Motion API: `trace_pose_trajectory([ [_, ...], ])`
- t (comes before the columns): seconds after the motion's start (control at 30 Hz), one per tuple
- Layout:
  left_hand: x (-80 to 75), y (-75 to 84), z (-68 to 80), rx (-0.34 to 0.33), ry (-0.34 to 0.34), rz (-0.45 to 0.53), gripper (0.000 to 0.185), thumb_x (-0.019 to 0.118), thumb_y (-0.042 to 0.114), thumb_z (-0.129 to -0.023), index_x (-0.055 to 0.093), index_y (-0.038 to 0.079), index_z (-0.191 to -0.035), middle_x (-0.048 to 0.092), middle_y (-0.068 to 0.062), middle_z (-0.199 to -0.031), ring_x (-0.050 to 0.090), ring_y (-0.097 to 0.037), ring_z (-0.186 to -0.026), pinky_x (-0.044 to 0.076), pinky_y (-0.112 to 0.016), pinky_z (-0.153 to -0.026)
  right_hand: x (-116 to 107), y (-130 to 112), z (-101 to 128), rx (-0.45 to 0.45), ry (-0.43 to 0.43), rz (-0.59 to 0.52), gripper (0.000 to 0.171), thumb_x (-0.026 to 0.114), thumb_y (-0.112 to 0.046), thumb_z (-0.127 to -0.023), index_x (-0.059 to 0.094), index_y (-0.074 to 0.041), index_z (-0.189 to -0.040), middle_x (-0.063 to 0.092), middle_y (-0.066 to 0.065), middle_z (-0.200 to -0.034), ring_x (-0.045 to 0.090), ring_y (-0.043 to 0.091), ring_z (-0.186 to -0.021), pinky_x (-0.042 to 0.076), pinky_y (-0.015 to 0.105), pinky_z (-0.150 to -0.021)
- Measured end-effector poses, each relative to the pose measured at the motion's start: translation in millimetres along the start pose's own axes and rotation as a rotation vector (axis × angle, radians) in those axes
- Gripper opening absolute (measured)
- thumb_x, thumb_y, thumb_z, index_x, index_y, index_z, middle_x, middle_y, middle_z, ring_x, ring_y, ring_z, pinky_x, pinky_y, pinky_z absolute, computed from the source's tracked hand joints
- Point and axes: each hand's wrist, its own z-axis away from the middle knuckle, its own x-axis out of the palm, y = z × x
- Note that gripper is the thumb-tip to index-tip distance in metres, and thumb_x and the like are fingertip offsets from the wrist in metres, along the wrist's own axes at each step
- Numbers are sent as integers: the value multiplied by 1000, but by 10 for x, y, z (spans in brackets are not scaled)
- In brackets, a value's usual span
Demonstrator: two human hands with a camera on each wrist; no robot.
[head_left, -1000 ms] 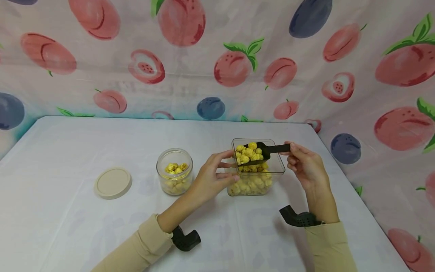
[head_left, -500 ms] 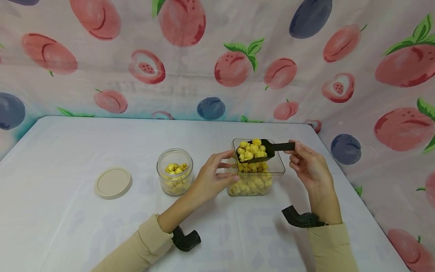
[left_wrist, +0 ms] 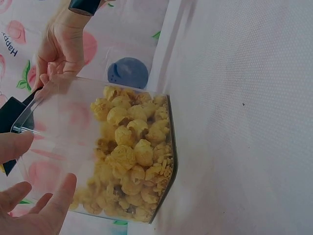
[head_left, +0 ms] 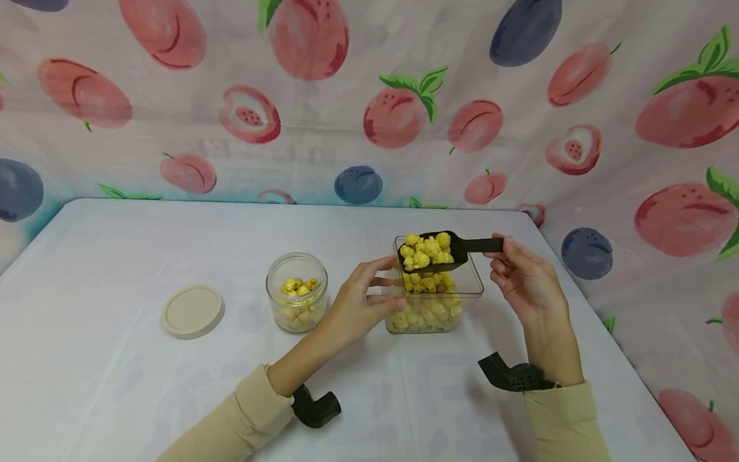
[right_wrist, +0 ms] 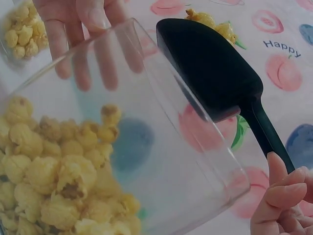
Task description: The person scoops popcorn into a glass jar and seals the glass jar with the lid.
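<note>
A clear square container (head_left: pixel 472 287) of yellow popcorn (head_left: pixel 426 312) stands on the white table (head_left: pixel 115 256). My left hand (head_left: pixel 388 282) grips its left wall, thumb low and fingers at the rim. My right hand (head_left: pixel 501 247) pinches the handle of a black scoop (head_left: pixel 462 246). The scoop is heaped with popcorn and hangs just above the container's rim. The right wrist view shows the scoop's underside (right_wrist: pixel 210 68) over the container's rim (right_wrist: pixel 195 107), with my left fingers (right_wrist: pixel 73 19) behind the wall. The left wrist view shows the container (left_wrist: pixel 161 161) side on.
A small round glass jar (head_left: pixel 297 292), part filled with popcorn, stands open left of the container. Its beige lid (head_left: pixel 192 310) lies flat further left. A fruit-printed cloth (head_left: pixel 358 96) hangs behind and to the right of the table.
My right hand has raised the loaded scoop a little, from inside the container's mouth to just above its rim. My left hand and the container have stayed put.
</note>
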Motion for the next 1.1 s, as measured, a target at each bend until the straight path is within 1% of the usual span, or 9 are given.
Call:
trace_pose_trajectory([
  [0.2,-5,0,14,1,-1,-26,61,66,10,-86,38,10,-140,38,-11,-138,49,-28,-118,51,-30,-93,44,8,18,-7,-6,-24,22,48,-6,-95,67,4,-97,71,15,-77,51,17,-56,45,21,-47],
  [0.43,1,2,21,35,0,-15,60,65,10,-87,37,6,-140,39,-14,-138,50,-31,-117,52,-32,-93,93,15,37,-23,-14,-50,23,47,-6,-95,68,5,-96,71,15,-78,56,17,-57,48,22,-51],
  [0.57,-3,17,30,21,1,-6,62,65,8,-86,35,4,-141,38,-16,-138,49,-33,-118,51,-34,-94,134,33,44,-32,-24,-51,24,47,-6,-95,68,5,-96,71,16,-78,58,17,-59,50,22,-54],
  [0.7,-19,51,51,1,7,-10,63,65,8,-86,34,3,-141,38,-16,-139,50,-32,-118,52,-33,-93,176,53,55,-38,-28,-36,24,47,-6,-95,68,4,-97,71,15,-78,58,17,-60,52,22,-55],
  [0.9,-64,80,105,30,17,-68,60,64,12,-87,37,4,-140,40,-14,-138,50,-28,-118,51,-31,-94,232,64,84,-48,-26,-29,23,48,-7,-95,68,3,-98,71,14,-79,59,17,-61,54,22,-57],
  [1.1,-142,132,230,54,3,-153,56,63,14,-88,40,6,-138,42,-12,-138,50,-26,-119,50,-30,-95,296,88,99,-49,-37,-46,24,47,-7,-95,68,3,-97,71,14,-79,61,17,-61,56,22,-59],
])
